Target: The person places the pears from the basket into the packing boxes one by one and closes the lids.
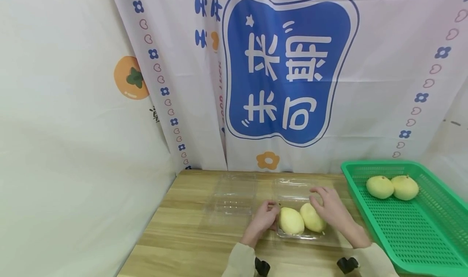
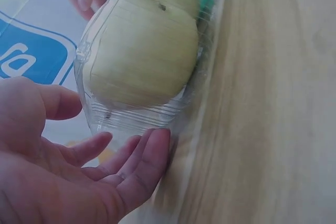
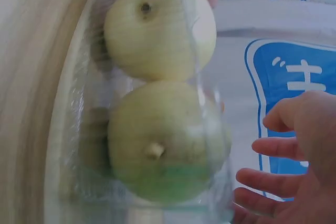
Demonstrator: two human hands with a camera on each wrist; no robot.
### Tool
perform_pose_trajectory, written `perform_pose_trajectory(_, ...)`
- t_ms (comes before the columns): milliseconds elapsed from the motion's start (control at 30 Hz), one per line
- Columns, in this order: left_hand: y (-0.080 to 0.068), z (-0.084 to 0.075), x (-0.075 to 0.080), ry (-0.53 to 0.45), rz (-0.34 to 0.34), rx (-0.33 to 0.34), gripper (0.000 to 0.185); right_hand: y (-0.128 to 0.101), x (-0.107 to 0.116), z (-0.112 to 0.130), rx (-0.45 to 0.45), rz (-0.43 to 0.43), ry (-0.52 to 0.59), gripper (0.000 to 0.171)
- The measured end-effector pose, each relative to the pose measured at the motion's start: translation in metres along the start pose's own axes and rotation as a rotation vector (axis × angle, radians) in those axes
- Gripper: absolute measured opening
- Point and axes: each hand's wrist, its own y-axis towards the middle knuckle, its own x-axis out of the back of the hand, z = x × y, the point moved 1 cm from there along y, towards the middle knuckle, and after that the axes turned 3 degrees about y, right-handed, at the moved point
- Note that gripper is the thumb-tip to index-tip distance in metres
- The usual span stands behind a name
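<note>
Two pale yellow pears, a left pear (image 1: pixel 291 221) and a right pear (image 1: pixel 313 217), lie side by side in a clear plastic clamshell box (image 1: pixel 300 236) on the wooden table. The box's lid (image 1: pixel 296 182) stands folded back toward the wall. At the box's left side is my left hand (image 1: pixel 265 217), its fingertips right at the ribbed plastic wall in the left wrist view, fingers relaxed. My right hand (image 1: pixel 332 208) hovers over the right end of the box with fingers spread and slightly bent, holding nothing; the right wrist view shows a gap between it and the pears.
A second clear clamshell box (image 1: pixel 232 206) lies unfolded on the table (image 1: pixel 175 228) to the left. On the right stands a green plastic basket (image 1: pixel 413 265) with two more pears (image 1: pixel 380 187) at its far end. Printed cloth (image 1: pixel 248 155) hangs behind the table.
</note>
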Motion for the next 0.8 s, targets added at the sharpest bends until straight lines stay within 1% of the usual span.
perform_pose_trajectory(267,0.007,-0.003,0.001,-0.05,-0.02,0.011,0.045,-0.004,0.0,-0.011,-0.075,0.005,-0.005,0.028)
perform_pose_trajectory(567,0.015,-0.005,-0.002,-0.044,-0.034,0.02,0.041,-0.003,-0.002,-0.027,-0.093,-0.059,0.001,0.024)
perform_pose_trajectory(800,0.019,-0.006,-0.001,-0.042,-0.043,0.019,0.038,-0.005,-0.002,-0.035,-0.145,-0.052,0.011,0.025)
